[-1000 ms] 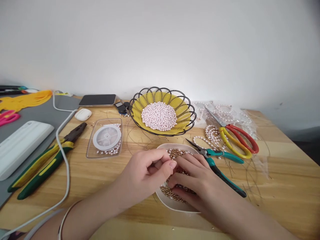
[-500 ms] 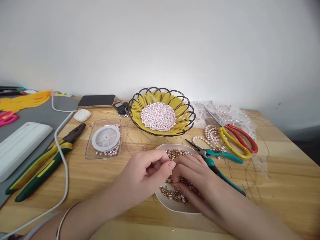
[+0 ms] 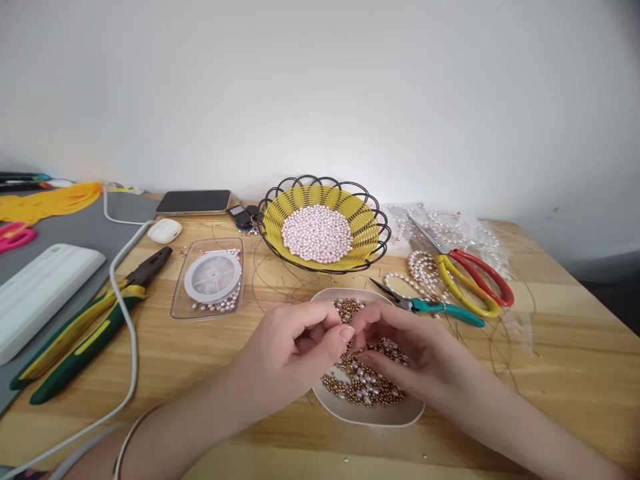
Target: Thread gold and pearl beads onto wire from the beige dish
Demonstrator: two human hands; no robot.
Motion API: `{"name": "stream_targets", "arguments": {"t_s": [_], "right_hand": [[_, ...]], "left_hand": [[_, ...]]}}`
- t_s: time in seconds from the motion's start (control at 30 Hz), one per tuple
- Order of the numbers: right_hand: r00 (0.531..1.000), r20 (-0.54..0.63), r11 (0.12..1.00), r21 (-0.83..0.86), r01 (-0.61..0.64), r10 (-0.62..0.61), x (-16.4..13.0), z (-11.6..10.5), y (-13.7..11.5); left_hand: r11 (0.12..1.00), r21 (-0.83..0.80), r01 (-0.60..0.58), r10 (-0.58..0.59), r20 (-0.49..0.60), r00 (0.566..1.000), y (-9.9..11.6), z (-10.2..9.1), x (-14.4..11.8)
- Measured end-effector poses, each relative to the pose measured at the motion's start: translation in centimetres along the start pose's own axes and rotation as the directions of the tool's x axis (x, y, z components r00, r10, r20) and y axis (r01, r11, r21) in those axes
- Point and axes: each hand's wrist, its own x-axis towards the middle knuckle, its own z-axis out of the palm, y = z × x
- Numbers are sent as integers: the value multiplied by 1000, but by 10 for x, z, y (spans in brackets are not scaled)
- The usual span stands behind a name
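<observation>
On the wooden table (image 3: 200,347), both hands' (image 3: 295,350) pinched grips meet over the upright bead bowl (image 3: 370,413).

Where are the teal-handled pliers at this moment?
In the head view the teal-handled pliers lie on the wooden table, right of centre, between the white bowl of beads and the red-and-yellow scissors, just beyond the right hand.

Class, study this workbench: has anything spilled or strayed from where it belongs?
Yes. A few tiny beads lie loose on the table, in front of the white bowl of beads under both hands. Thin wire strands sprawl loose at right.
</observation>
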Motion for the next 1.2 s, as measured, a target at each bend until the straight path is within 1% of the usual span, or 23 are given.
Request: {"name": "stream_targets", "arguments": {"t_s": [0.2, 0.33, 0.43, 0.5, 0.6, 0.77, 0.87, 0.97, 1.03, 1.2], "right_hand": [[999, -44, 999, 38, 24, -23, -1, -3, 9], [997, -66, 997, 68, 41, -36, 2, -4, 5], [991, -118, 991, 111, 80, -67, 3, -5, 0], [986, -147, 981, 166, 105, -80, 3, -7, -4], [986, -153, 957, 271, 107, -66, 1, -10, -9], [992, -126, 881, 471, 34, 30, -1, -11, -14], [993, -104, 842, 540, 9, 56, -1, -8, -15], [995, -84, 834, 552, -4, 61, 0, -6, -14], [995, -83, 839, 543, 2, 51, 0, -4, -12], [991, -136, 892, 448, 66, -5, -1, -4, -8]], "left_hand": [[1000, -29, -7, 7, 15, 1000, 0, 0, 1], [1000, -14, -5, 5, 15, 1000, 0, 0, 1], [1000, 0, 3, -3, 17, 1000, 0, 1, 0], [1000, 3, 10, -10, 24, 1000, 0, 1, 0], [1000, -18, 19, -18, 55, 998, 0, 3, -1], [996, -71, 55, -45, 140, 989, 4, 5, -4], [994, -80, 68, -54, 173, 984, 5, 5, -4], [993, -84, 82, -64, 195, 979, 4, 6, -3], [994, -82, 77, -60, 190, 980, 4, 7, -2], [996, -71, 60, -45, 191, 980, 5, 8, -4]]}}
